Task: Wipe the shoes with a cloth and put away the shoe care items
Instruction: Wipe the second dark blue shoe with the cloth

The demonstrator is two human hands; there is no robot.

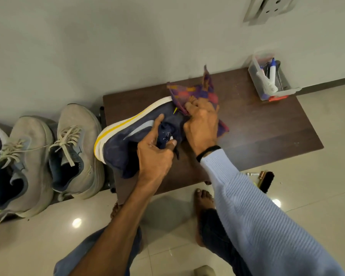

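The left hand (155,154) grips the navy sneaker (124,144) at its opening, thumb up against the side panel and fingers curled over the tongue. The right hand (201,124), with a black band (207,151) at the wrist and a pale blue ribbed sleeve (247,206) behind it, pinches a purple, orange and pink checked cloth (197,92) and holds it against the far end of the same sneaker. Loose corners of the cloth stick up behind the knuckles and out to the right of the hand.

The sneaker lies tilted on its side on the dark wooden bench (267,126), its white and yellow sole turned toward the wall. At the bench's far right corner stands a clear plastic container (255,76) holding a white bottle with a blue cap (272,74) and other small items too small to tell. On the tiled floor (317,176) just right of the bench lie a black shoe brush (266,181) and a small tube (252,173). Left of the bench, two grey laced sneakers (78,148) stand side by side.
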